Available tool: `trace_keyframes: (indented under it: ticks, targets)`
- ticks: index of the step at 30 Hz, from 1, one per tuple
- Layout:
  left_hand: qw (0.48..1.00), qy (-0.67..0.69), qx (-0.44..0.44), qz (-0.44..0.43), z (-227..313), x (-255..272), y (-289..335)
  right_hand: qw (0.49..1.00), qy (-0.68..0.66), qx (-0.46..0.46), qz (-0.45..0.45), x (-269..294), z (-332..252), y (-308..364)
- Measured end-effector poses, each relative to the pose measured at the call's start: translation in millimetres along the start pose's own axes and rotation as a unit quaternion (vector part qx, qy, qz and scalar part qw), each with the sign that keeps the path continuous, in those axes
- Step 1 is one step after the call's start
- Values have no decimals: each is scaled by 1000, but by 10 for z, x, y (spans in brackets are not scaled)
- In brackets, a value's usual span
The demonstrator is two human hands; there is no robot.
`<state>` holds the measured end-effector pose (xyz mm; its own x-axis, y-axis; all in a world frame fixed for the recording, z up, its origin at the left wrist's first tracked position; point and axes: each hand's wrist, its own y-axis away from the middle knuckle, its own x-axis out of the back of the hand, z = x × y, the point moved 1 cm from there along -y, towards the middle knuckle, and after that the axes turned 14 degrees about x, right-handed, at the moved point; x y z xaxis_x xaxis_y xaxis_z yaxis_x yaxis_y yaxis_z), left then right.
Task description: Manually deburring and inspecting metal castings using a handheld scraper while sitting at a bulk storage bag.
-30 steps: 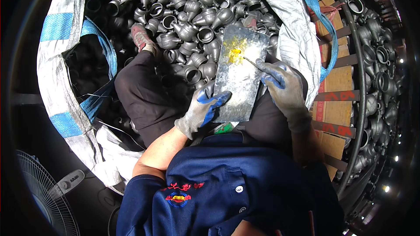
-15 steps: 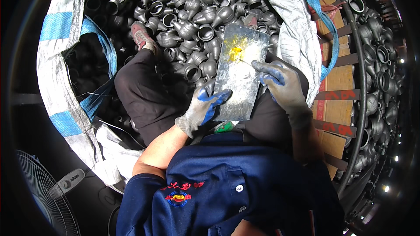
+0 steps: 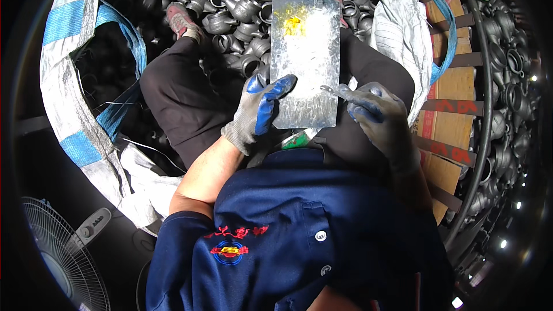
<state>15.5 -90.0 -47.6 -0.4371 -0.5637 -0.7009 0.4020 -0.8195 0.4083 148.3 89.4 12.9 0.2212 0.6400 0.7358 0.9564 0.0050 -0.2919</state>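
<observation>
A flat, rectangular metal plate [image 3: 305, 60] lies in front of me, scuffed and shiny, with a yellow smear [image 3: 294, 26] towards its far end. My left hand [image 3: 257, 106], in a grey glove with blue-coated palm, grips the plate's near left edge, thumb on top and the other fingers mostly hidden beneath. At the plate's right side, my right hand [image 3: 374, 109], gloved alike, has its fingers closed on a small thin stick-like tool [image 3: 329, 88]. The tool's tip is over the lower right part of the plate; whether it touches cannot be seen.
Beyond the plate, a large white woven sack [image 3: 399, 34] with blue straps holds many dark metal pipe-like castings [image 3: 245, 8]. My legs reach into it. More castings [image 3: 507, 86] lie behind a metal-framed crate [image 3: 452, 92] at right. A fan [image 3: 66, 259] stands at lower left.
The plate has shifted up and left in view and sits straighter. My right hand has drawn the tool from the yellow smear toward the plate's near right edge.
</observation>
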Motion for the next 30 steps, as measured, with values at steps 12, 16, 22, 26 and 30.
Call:
trace_keyframes:
  ticks: [12,16,22,26,30]
  targets:
    - [999,25,18,13,-36,60,-40,997,79,13,-20,-33,-36,-32]
    - [1000,8,9,25,-42,65,-49,996,92,-8,-11,-58,-16,-56]
    - [1000,7,10,26,-33,49,-46,994,91,17,-53,-99,-36,-59]
    - [999,22,12,19,-30,29,-43,993,111,9,-25,-98,-21,-49]
    - [999,27,12,21,-35,32,-39,995,96,16,-28,-116,-11,-38]
